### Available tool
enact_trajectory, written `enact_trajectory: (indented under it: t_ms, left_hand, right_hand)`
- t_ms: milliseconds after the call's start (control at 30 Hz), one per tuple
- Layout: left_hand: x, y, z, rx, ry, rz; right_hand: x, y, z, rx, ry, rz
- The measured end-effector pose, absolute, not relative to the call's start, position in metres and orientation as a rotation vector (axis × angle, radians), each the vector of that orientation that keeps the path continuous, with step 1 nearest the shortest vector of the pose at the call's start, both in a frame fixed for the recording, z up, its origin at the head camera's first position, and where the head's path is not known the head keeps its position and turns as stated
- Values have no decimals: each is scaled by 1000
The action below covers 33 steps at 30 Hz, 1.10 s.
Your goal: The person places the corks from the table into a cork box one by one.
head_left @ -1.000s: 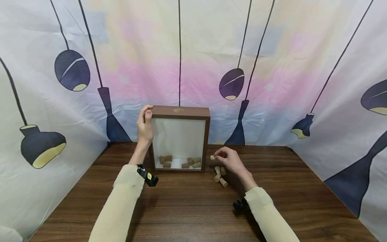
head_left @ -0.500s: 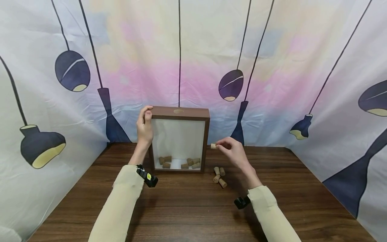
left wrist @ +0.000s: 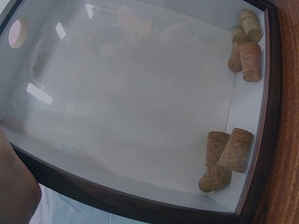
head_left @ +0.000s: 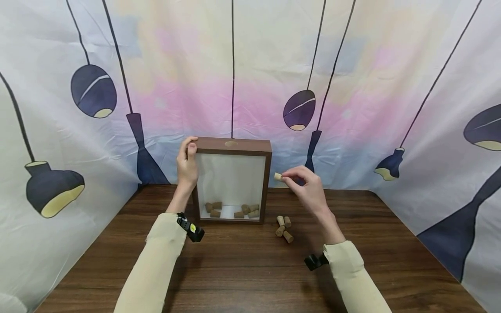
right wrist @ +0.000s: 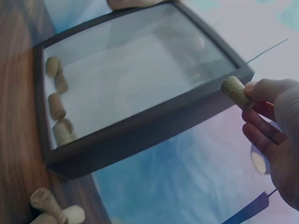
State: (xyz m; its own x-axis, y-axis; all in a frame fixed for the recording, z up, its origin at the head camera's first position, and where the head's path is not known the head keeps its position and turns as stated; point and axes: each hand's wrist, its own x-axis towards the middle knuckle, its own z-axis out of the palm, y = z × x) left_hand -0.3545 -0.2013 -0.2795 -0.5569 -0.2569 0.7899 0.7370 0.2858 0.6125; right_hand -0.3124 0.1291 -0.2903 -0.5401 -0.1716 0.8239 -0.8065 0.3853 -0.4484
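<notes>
No text can be read; the yellow sticker (head_left: 193,228) on the left wrist camera (head_left: 198,236) is too small.

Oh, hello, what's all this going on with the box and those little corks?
A person is working with both bare hands. The left hand grips the upper left corner of an upright, clear-fronted box with a round hole in its top. The right hand pinches a single cork in the air, to the right of the box. Several corks lie inside at the bottom, and four loose corks lie on the wooden table.
</notes>
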Motion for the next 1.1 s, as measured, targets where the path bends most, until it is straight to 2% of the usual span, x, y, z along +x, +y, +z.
enact_trajectory:
  t_ms: [233,767,1100]
  left_hand:
    - [-355,-201,-279,-445,-1682,-1422]
    - [-353,-202,-279,-454,-1686,-1434]
    - [-354,-202,-279,-433,-1705,-1413]
  right_hand:
    - [-286,112,-254,911,-1823,1132]
    - [-321,76,-191,1110,-1765,900]
    - [-342,47,-174,1100,-2004,726]
